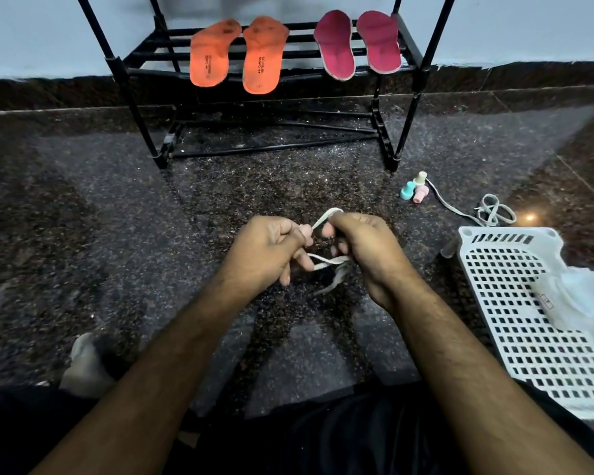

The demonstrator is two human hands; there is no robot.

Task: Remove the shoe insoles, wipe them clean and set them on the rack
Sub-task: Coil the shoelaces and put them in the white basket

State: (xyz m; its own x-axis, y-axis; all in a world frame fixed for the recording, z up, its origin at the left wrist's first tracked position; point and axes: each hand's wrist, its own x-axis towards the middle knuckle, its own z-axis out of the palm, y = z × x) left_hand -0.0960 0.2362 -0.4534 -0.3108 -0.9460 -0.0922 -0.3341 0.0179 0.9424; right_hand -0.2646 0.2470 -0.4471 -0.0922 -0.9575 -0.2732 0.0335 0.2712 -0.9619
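While both hands work above the open middle of the dark speckled floor [117, 200], the left hand [268, 250] and right hand [364, 245] each pinch a white shoelace [326, 260]. Orange insoles [235, 54] and pink insoles [357, 44] lie on the rack [408, 46] at the wall. A white basket [515, 303] sits near the floor's right edge.

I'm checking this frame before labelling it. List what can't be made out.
Head view only:
- Print on the orange insoles: too small to read.
- White lace: partly hidden by both hands' fingers.
- White basket: cut off by the right edge.
- Wad on the basket: blurred.
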